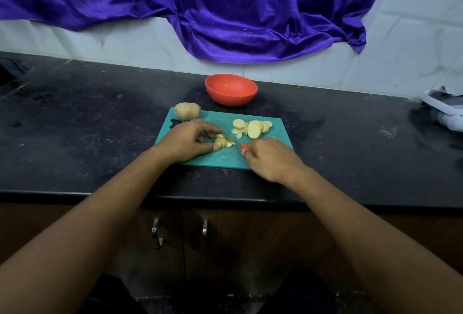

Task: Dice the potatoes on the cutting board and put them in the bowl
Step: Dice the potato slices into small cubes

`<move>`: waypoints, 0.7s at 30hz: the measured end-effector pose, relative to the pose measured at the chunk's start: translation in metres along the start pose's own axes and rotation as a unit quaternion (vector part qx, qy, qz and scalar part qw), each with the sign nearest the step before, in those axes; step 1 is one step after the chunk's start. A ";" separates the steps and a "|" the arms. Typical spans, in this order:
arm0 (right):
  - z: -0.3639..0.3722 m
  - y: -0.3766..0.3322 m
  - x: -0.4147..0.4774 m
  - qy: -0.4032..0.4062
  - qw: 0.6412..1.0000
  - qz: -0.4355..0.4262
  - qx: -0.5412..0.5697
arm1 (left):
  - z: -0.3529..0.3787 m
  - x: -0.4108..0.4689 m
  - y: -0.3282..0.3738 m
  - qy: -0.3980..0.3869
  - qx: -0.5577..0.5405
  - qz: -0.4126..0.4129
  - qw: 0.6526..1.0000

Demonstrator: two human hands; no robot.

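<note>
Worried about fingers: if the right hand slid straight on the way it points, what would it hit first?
Probably the potato piece that the left hand pinches, the knife leading; depth is unclear.

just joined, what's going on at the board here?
A person is cutting potato on the board. The left grip pins a partly cut piece, and the right grip holds a red-handled knife with the blade at that piece. A pile of slices lies at the board's far right, and a whole potato sits at its far left corner. The bowl behind the board shows no potato inside.
</note>
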State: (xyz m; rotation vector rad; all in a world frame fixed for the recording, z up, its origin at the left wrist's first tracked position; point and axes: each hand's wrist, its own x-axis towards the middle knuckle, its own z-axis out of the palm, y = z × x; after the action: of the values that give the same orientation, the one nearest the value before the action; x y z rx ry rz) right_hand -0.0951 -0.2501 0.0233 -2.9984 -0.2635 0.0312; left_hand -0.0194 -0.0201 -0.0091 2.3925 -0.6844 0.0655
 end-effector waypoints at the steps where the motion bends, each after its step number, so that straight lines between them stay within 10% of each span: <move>1: 0.000 0.000 0.000 0.000 1.000 0.006 0.007 | 0.000 0.001 0.000 0.001 0.002 0.002 1.000; 21: -0.004 0.009 -0.020 -0.007 1.000 0.013 0.001 | -0.004 0.008 -0.005 -0.035 -0.017 0.019 0.999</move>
State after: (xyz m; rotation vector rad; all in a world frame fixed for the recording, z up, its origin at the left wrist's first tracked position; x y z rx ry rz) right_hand -0.1127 -0.2633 0.0262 -2.9998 -0.2272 0.0551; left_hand -0.0095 -0.0179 -0.0074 2.3588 -0.7569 -0.0139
